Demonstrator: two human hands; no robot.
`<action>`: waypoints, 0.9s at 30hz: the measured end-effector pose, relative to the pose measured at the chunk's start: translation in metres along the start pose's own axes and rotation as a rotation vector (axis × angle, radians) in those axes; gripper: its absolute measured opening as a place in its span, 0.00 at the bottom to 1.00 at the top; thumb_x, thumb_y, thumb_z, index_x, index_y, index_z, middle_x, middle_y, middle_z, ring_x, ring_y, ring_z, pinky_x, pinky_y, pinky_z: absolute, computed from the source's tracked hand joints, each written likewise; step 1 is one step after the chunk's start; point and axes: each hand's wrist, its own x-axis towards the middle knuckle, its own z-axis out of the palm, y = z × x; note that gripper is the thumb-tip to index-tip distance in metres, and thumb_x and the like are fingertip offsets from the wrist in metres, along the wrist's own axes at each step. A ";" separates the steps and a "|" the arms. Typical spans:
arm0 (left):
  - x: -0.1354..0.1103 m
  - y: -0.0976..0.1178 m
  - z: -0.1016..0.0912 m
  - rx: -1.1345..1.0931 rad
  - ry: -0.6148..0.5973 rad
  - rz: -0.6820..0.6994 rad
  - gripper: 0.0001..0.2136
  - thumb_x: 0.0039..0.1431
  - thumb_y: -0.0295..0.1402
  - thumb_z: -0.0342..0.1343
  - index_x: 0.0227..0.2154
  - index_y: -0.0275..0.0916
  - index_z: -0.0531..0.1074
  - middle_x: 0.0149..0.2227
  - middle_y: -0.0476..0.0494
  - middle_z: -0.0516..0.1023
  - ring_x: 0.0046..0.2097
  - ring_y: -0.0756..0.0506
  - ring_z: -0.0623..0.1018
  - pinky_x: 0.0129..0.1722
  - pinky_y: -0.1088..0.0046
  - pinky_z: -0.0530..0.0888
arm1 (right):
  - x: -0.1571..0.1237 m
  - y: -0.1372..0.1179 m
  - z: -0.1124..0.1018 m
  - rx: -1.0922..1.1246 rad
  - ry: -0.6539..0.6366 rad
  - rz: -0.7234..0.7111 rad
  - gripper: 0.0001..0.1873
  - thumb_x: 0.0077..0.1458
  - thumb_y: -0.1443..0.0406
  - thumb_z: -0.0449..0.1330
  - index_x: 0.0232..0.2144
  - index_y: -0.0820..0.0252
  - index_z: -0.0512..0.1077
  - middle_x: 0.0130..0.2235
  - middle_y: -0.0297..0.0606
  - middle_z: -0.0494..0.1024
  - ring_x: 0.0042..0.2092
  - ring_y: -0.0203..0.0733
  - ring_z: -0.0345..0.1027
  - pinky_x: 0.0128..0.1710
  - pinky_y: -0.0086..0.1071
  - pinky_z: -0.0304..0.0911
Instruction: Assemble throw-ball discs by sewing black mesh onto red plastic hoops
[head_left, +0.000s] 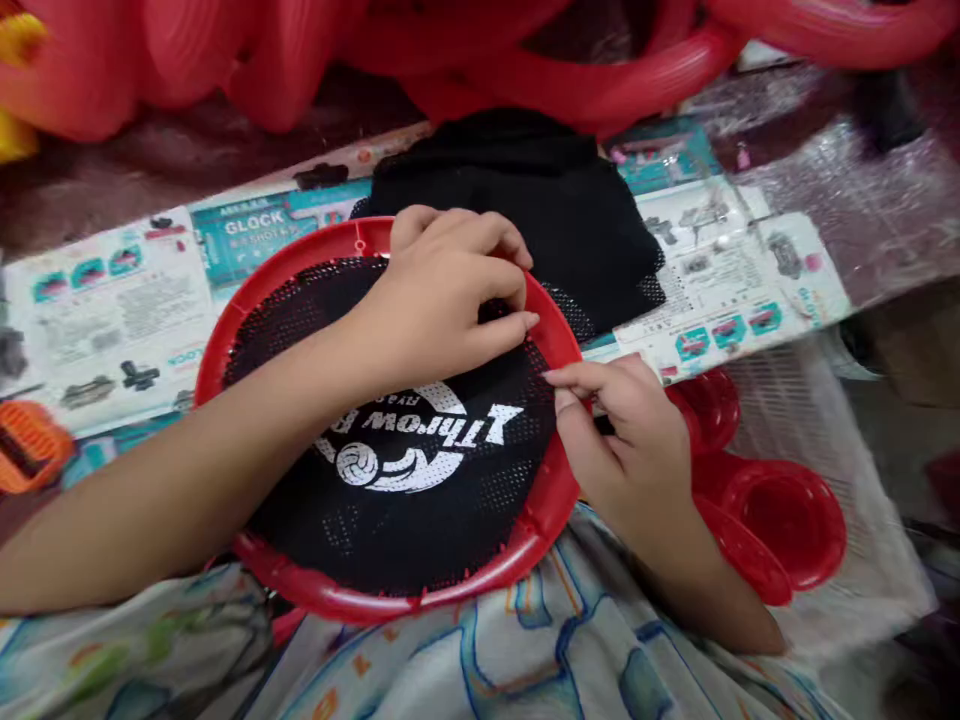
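Red plastic formed the round hoop (225, 345) lying on the person's lap, black mesh (420, 500) with a white printed logo stretched across it. Over the hoop's rim at about one o'clock, the left hand (450, 290) was curled, fingertips pinching the mesh edge there. At three o'clock the right hand (622, 440) gripped the rim, fingers half bent. Beyond lay a black mesh pile (555, 200) on the counter (112, 310); red cups (780, 515) sat farther right.

Printed cardboard sheet (720, 290) under black mesh stack (555, 200).
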 end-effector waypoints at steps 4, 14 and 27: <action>-0.001 0.002 0.002 0.005 0.013 -0.030 0.13 0.61 0.40 0.52 0.26 0.40 0.74 0.47 0.43 0.75 0.50 0.39 0.71 0.55 0.52 0.63 | -0.001 0.003 -0.002 -0.059 0.009 -0.031 0.09 0.57 0.73 0.56 0.37 0.59 0.74 0.31 0.34 0.76 0.36 0.40 0.69 0.33 0.35 0.61; 0.000 0.000 0.000 -0.011 -0.018 -0.032 0.14 0.61 0.42 0.52 0.26 0.41 0.74 0.48 0.44 0.75 0.50 0.38 0.71 0.56 0.49 0.62 | 0.000 0.002 -0.006 -0.100 -0.039 -0.089 0.09 0.57 0.73 0.57 0.40 0.61 0.73 0.31 0.35 0.77 0.36 0.41 0.68 0.37 0.36 0.63; 0.000 0.000 0.000 0.020 -0.013 -0.034 0.14 0.61 0.42 0.50 0.25 0.42 0.73 0.47 0.44 0.76 0.50 0.38 0.72 0.55 0.50 0.62 | 0.013 -0.010 -0.012 -0.130 -0.160 0.038 0.12 0.53 0.74 0.57 0.40 0.61 0.69 0.26 0.30 0.71 0.30 0.38 0.65 0.32 0.32 0.58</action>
